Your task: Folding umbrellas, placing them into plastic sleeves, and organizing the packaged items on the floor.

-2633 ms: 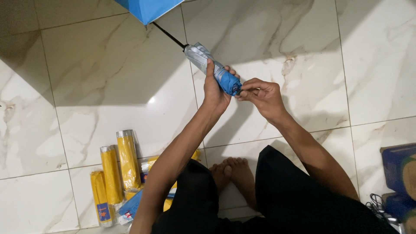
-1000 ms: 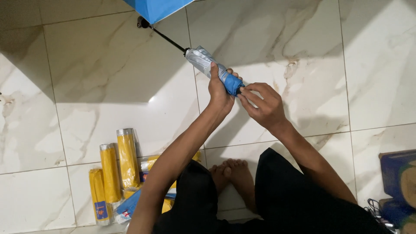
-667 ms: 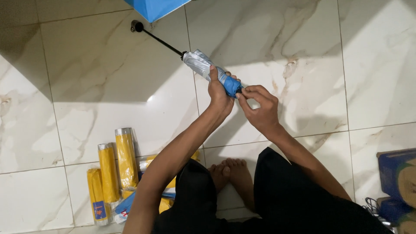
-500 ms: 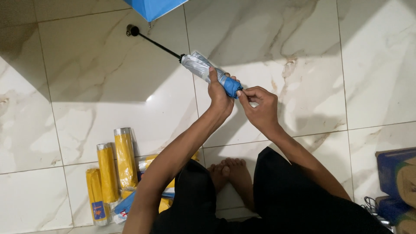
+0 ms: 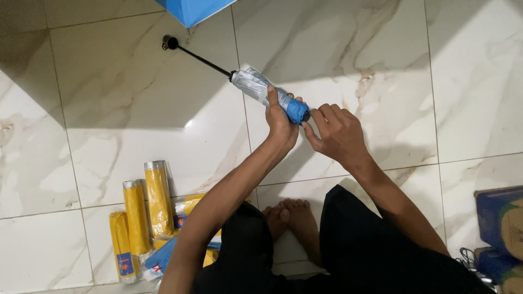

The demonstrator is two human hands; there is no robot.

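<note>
overhead, the folded blue-and-silver compact umbrella (image 5: 268, 93) lies slanted above the pale marble-tiled floor (image 5: 109, 109), its crinkled silver canopy bunched round the shaft and a bright blue band at the near end. from its far end a thin black metal rod (image 5: 201, 58) runs up-left to a small round black tip (image 5: 170, 42) just over the floor. the left hand (image 5: 280, 120) is wrapped around the umbrella near the blue end, gripping it. the right hand (image 5: 338, 133) sits just beside that end, fingers curled, fingertips touching the blue part; whether it pinches anything i cannot tell. a blue fabric edge (image 5: 193, 10) hangs at the top. yellow rolled packets (image 5: 147, 215) lie lower left, well apart, and blue-and-tan boxes (image 5: 501, 218) at the right edge. bare feet (image 5: 291, 226) rest below the arms.
</note>
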